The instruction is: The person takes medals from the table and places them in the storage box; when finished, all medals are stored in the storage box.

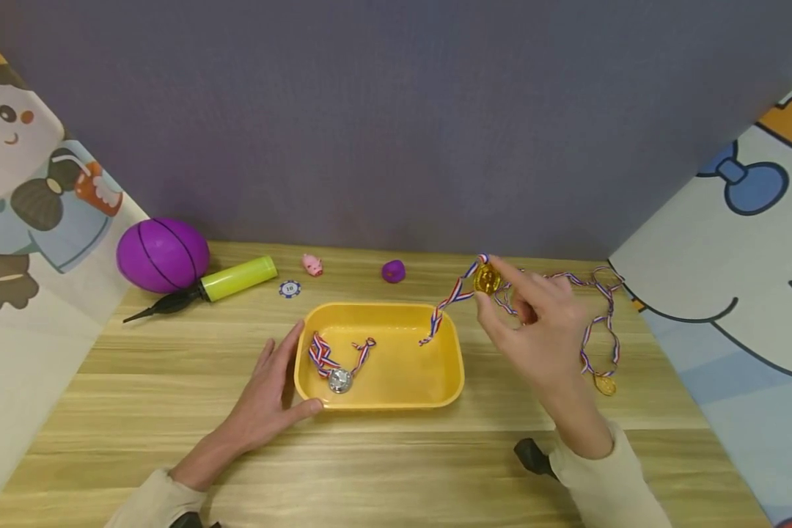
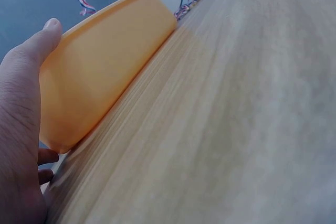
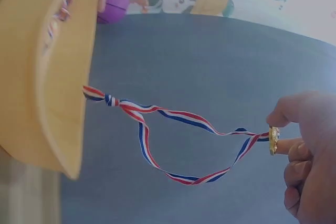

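Observation:
A yellow tray [image 1: 449,381] stands mid-table with a silver medal [image 1: 339,380] and its striped ribbon inside. My left hand [image 1: 273,389] lies open against the tray's left wall [image 2: 100,72], thumb at the front corner. Above the tray's far right corner, my right hand [image 1: 524,312] pinches a gold medal [image 1: 485,279] between thumb and forefinger; its red, white and blue ribbon [image 3: 173,140] hangs down into the tray. In the right wrist view the gold medal [image 3: 273,140] shows edge-on at my fingertips. Another gold medal [image 1: 604,384] with ribbon lies on the table to the right.
A purple ball [image 1: 163,254], a yellow-green pump [image 1: 227,281], a blue chip [image 1: 290,289], a pink pig toy [image 1: 313,264] and a small purple object [image 1: 393,271] line the back of the wooden table [image 1: 171,389]. Cartoon panels flank both sides.

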Demonstrator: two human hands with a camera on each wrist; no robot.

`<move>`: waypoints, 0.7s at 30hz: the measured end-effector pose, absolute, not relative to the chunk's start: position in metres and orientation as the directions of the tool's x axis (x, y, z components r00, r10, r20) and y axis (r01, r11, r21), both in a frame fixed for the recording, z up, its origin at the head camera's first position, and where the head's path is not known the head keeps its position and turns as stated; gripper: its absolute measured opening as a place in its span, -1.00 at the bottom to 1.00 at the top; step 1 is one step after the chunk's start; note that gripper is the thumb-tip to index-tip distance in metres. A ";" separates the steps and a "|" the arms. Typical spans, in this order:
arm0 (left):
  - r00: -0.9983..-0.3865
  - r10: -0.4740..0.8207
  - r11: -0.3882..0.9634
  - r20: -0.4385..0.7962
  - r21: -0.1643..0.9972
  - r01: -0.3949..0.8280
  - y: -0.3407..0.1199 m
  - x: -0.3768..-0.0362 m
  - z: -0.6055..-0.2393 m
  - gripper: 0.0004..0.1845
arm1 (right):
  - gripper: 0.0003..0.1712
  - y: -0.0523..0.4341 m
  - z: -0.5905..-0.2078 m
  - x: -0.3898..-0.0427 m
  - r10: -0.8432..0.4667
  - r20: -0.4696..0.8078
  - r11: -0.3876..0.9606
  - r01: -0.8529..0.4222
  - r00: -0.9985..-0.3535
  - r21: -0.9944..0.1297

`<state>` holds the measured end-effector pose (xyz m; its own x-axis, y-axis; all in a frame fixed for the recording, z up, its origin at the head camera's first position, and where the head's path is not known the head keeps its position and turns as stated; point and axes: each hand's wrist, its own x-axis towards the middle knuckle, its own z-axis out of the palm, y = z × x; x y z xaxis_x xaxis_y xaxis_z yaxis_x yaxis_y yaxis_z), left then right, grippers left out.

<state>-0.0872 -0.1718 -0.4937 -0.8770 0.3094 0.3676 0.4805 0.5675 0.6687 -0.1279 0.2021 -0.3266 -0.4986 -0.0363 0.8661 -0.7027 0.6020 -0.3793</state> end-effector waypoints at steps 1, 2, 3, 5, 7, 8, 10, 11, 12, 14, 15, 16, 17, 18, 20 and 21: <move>-0.877 0.310 0.568 0.368 0.668 0.481 -0.172 -0.087 -0.494 0.35 | -0.64 0.200 -0.330 -0.127 -0.055 0.859 0.603 -0.702 -0.510 -0.378; -0.877 0.310 0.568 0.368 0.668 0.481 -0.172 -0.087 -0.494 0.35 | -0.64 0.198 -0.333 -0.126 -0.080 0.850 0.605 -0.703 -0.521 -0.374; -0.877 0.310 0.568 0.367 0.668 0.480 -0.172 -0.087 -0.493 0.35 | -0.63 0.196 -0.336 -0.125 -0.108 0.839 0.609 -0.702 -0.534 -0.368; -0.878 0.310 0.569 0.366 0.668 0.480 -0.172 -0.087 -0.494 0.35 | -0.61 0.192 -0.343 -0.123 -0.166 0.824 0.622 -0.706 -0.542 -0.339; -0.878 0.309 0.570 0.365 0.668 0.478 -0.172 -0.087 -0.494 0.34 | -0.60 0.187 -0.350 -0.122 -0.222 0.811 0.635 -0.711 -0.542 -0.302; -0.879 0.308 0.571 0.365 0.668 0.478 -0.172 -0.086 -0.494 0.34 | -0.60 0.185 -0.353 -0.122 -0.247 0.808 0.635 -0.719 -0.534 -0.281; -0.879 0.307 0.571 0.365 0.669 0.477 -0.173 -0.086 -0.494 0.34 | -0.60 0.179 -0.359 -0.121 -0.292 0.804 0.642 -0.729 -0.519 -0.237; -0.879 0.306 0.571 0.365 0.669 0.476 -0.173 -0.086 -0.494 0.33 | -0.59 0.177 -0.362 -0.120 -0.312 0.798 0.643 -0.733 -0.515 -0.222; -0.879 0.306 0.570 0.365 0.669 0.476 -0.173 -0.086 -0.494 0.33 | -0.58 0.174 -0.366 -0.119 -0.330 0.792 0.638 -0.740 -0.513 -0.213; -0.879 0.307 0.570 0.365 0.669 0.477 -0.173 -0.086 -0.494 0.33 | -0.57 0.169 -0.372 -0.118 -0.366 0.775 0.623 -0.754 -0.516 -0.208; -0.878 0.308 0.569 0.366 0.670 0.478 -0.173 -0.086 -0.494 0.33 | -0.55 0.167 -0.375 -0.117 -0.384 0.761 0.616 -0.759 -0.523 -0.210; -0.878 0.309 0.569 0.366 0.669 0.479 -0.173 -0.086 -0.494 0.34 | -0.54 0.164 -0.378 -0.116 -0.401 0.746 0.610 -0.763 -0.532 -0.216; -0.878 0.310 0.569 0.366 0.668 0.479 -0.173 -0.086 -0.494 0.34 | -0.52 0.163 -0.381 -0.115 -0.417 0.730 0.603 -0.766 -0.541 -0.224; -0.877 0.310 0.569 0.366 0.668 0.480 -0.173 -0.086 -0.494 0.34 | -0.51 0.161 -0.384 -0.114 -0.432 0.715 0.598 -0.768 -0.551 -0.231; -0.877 0.311 0.569 0.367 0.667 0.481 -0.172 -0.087 -0.494 0.35 | -0.48 0.158 -0.389 -0.113 -0.459 0.685 0.597 -0.767 -0.566 -0.235; -0.876 0.311 0.569 0.367 0.667 0.481 -0.172 -0.087 -0.494 0.35 | -0.47 0.157 -0.391 -0.112 -0.472 0.670 0.599 -0.766 -0.573 -0.233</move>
<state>-0.0869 -0.1718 -0.4938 -0.8765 0.3114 0.3672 0.4814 0.5687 0.6670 -0.1125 0.1566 -0.3914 -0.5731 -0.4720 0.6699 -0.7661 0.5989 -0.2334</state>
